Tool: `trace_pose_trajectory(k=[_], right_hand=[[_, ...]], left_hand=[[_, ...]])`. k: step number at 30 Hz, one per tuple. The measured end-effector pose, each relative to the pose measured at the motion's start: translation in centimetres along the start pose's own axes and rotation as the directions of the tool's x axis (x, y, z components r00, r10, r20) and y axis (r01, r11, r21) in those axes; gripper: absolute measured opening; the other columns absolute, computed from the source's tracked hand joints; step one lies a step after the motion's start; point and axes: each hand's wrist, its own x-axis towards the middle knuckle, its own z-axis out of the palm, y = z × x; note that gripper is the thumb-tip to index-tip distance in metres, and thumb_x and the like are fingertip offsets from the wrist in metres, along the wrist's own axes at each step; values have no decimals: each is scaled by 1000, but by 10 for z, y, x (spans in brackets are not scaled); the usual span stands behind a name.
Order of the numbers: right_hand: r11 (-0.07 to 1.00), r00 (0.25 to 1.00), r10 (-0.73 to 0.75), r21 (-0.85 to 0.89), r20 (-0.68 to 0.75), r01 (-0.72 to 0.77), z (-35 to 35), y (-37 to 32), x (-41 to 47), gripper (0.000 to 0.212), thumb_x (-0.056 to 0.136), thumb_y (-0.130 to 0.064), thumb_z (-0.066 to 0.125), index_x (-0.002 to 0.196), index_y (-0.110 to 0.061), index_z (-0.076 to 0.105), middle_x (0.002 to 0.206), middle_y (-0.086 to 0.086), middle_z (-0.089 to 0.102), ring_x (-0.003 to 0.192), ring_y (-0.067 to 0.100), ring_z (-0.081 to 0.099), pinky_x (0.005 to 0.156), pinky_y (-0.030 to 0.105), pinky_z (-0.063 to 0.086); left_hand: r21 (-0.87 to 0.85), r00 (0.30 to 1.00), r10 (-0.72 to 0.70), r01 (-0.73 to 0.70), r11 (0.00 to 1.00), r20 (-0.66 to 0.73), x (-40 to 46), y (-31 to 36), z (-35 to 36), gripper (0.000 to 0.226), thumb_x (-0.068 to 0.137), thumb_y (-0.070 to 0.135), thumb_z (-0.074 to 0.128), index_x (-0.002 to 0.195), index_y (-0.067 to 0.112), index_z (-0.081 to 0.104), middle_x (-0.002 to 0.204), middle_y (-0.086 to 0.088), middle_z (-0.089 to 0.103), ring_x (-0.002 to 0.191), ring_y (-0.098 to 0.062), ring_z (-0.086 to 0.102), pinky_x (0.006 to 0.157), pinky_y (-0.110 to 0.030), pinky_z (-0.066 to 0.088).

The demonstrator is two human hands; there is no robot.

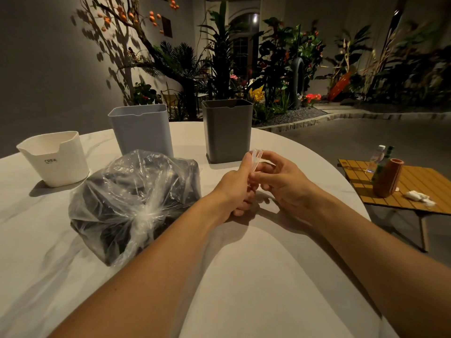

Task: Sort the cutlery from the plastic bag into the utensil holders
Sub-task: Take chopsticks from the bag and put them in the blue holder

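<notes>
At a round white table (244, 276), a person's left hand (238, 185) and right hand (280, 176) meet over the tabletop, both pinching a small clear plastic piece (256, 159) between fingers and thumbs — what it is cannot be told. Just left of the hands lies the knotted plastic bag (134, 203), dark contents inside, tied shut. Behind it stand three holders — a white holder (55, 158) at far left, a light grey holder (141, 130), and a dark grey holder (227, 130) nearest the hands.
</notes>
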Motion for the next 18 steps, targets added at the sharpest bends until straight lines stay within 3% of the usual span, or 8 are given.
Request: trace_pose_trajectory(k=[2, 4, 8, 12, 18], right_hand=[[1000, 1000, 0, -11, 3, 0, -1, -1, -1, 19, 87, -9, 71, 103, -19, 69, 99, 5, 73, 102, 28, 67, 93, 39, 51], [998, 999, 26, 57, -21, -25, -2, -1, -1, 7, 88, -10, 72, 93, -12, 68, 93, 7, 70, 96, 25, 66, 87, 35, 52], [993, 995, 65, 101, -73, -57, -5, -1, -1, 8, 86, -9, 74, 83, -8, 66, 79, 8, 68, 80, 23, 66, 70, 26, 54], [995, 996, 52, 88, -69, -46, -3, -1, -2, 8, 86, -10, 73, 85, -8, 66, 78, 8, 70, 71, 21, 71, 66, 25, 56], [986, 995, 103, 132, -14, -100, -1, -2, -2, 10, 84, -9, 75, 91, -5, 67, 94, 17, 74, 86, 31, 74, 72, 31, 60]], left_hand=[[-1, 998, 24, -24, 1000, -58, 2, -3, 0, 62, 97, 69, 28, 88, 17, 59, 55, 1, 45, 46, -10, 38, 45, -21, 35], [-114, 987, 74, -91, 989, -145, 5, -8, -2, 52, 97, 63, 44, 95, 14, 60, 62, -1, 51, 52, -12, 46, 50, -23, 43], [-298, 933, 173, -270, 916, -316, 5, -11, -5, 27, 92, 35, 70, 109, 15, 63, 81, -6, 65, 72, -16, 67, 74, -31, 61], [-233, 883, 247, -358, 904, -399, 4, -9, -3, 24, 90, 29, 72, 109, 16, 67, 87, -5, 69, 74, -15, 70, 75, -30, 62], [-52, 828, 312, -378, 924, -466, 3, -9, -2, 7, 96, 29, 65, 101, 25, 69, 90, -1, 70, 78, -16, 68, 70, -23, 61]])
